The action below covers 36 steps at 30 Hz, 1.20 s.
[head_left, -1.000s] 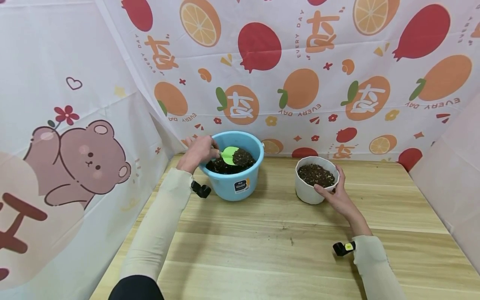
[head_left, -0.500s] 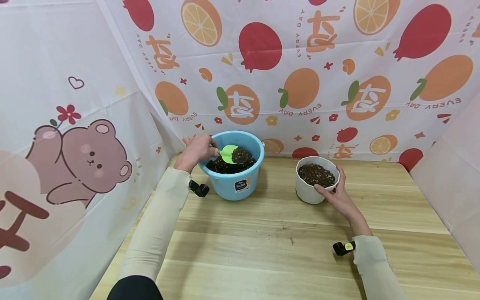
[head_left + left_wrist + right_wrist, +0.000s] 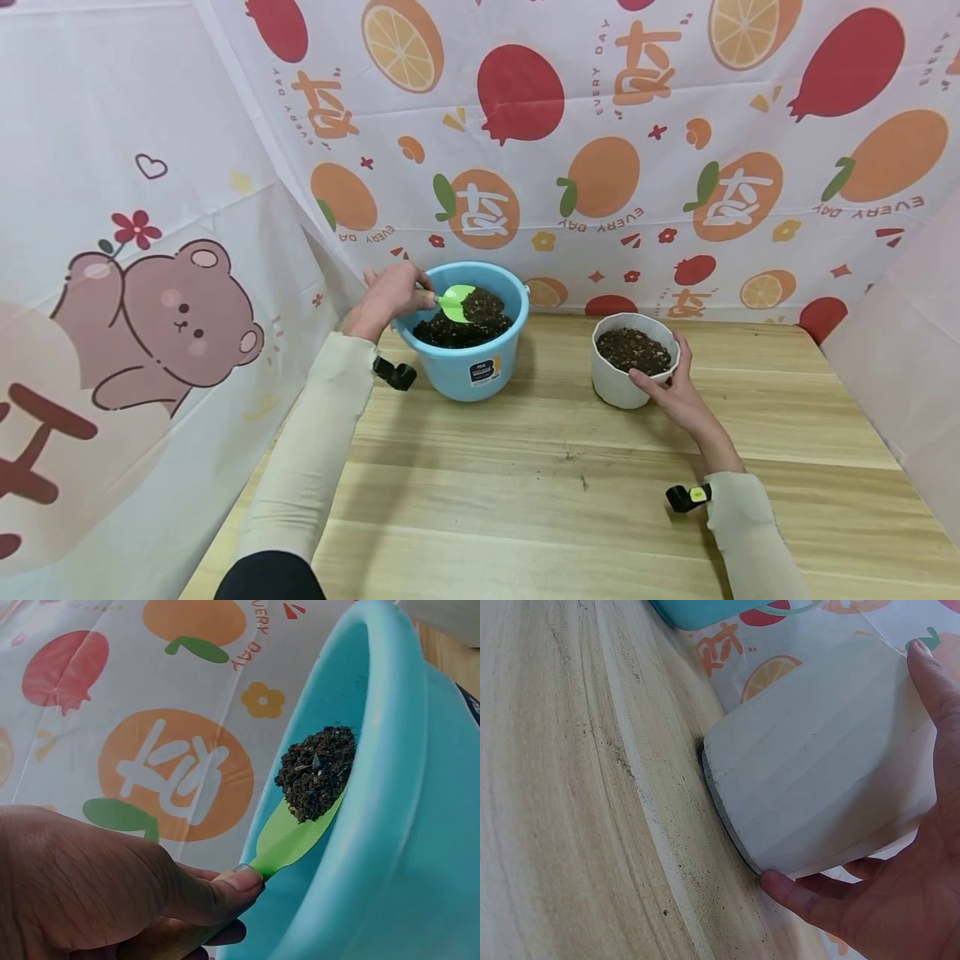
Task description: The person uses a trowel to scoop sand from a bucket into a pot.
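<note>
My left hand (image 3: 386, 298) grips the wooden handle of a small green trowel (image 3: 289, 836), thumb laid along it. Dark soil (image 3: 319, 772) is heaped on the trowel's blade, which is over the inside of a light blue bucket (image 3: 471, 367). More dark soil (image 3: 450, 333) lies in the bucket below. On the right, my right hand (image 3: 678, 396) holds a white faceted pot (image 3: 618, 383), thumb at its near rim and fingers round its far right side. The pot stands upright on the table, with soil (image 3: 633, 350) inside it.
Bucket and pot stand apart on a wood-grain table (image 3: 525, 500). Small soil crumbs (image 3: 583, 482) are scattered on its surface. A fruit-print cloth (image 3: 600, 250) hangs right behind both containers, and a bear-print cloth (image 3: 180, 317) hangs along the left side.
My left hand has shifted slightly left with the trowel, and the blade's angle has changed a little over the bucket. My right hand and the pot have stayed in place.
</note>
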Tool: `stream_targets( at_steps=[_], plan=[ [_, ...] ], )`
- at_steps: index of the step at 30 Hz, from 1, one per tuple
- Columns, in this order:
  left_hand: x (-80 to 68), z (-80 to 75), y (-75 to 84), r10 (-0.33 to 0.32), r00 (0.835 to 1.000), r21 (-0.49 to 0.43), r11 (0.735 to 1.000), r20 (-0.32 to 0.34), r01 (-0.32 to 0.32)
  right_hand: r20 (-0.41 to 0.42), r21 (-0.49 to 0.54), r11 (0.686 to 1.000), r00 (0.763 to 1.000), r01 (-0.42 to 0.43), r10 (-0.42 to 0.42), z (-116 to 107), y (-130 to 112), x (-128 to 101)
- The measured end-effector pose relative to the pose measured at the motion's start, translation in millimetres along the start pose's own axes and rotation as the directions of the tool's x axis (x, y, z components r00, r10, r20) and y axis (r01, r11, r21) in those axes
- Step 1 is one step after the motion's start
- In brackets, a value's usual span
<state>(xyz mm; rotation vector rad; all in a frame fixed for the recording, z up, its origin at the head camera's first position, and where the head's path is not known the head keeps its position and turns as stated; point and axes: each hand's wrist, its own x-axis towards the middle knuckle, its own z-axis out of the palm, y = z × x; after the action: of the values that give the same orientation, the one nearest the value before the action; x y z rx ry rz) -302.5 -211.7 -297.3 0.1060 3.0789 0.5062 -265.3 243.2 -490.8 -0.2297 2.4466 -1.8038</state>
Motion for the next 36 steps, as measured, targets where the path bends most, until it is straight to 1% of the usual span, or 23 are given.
stream_targets(
  at_steps=[8, 16, 23, 30, 36],
  plan=[
    [-1.0, -3.8, 0.8, 0.011, 1.0, -0.007, 1.0, 0.006, -0.011, -0.003, -0.007, 1.0, 1.0, 0.0, 0.0, 0.0, 1.5, 0.1],
    [-2.6, -9.4, 5.5, 0.025, 1.0, -0.031, 0.999, 0.014, -0.025, -0.003, -0.001, 1.0, 1.0, 0.008, -0.008, -0.1, 2.3, 0.3],
    [-3.2, -11.9, 8.7, 0.02, 1.0, -0.044, 0.999, 0.015, -0.019, -0.004, -0.006, 1.0, 1.0, 0.005, -0.005, 0.4, -0.6, -1.9],
    [-6.3, -15.4, 12.0, 0.04, 0.999, -0.058, 0.998, 0.036, -0.038, 0.001, 0.001, 1.0, 1.0, -0.002, 0.002, -0.4, 1.4, -1.7],
    [-5.3, -18.4, 16.6, 0.05, 0.998, -0.065, 0.997, 0.038, -0.047, 0.0, 0.003, 1.0, 1.0, 0.012, -0.012, -0.4, 0.5, -1.1]
  ],
)
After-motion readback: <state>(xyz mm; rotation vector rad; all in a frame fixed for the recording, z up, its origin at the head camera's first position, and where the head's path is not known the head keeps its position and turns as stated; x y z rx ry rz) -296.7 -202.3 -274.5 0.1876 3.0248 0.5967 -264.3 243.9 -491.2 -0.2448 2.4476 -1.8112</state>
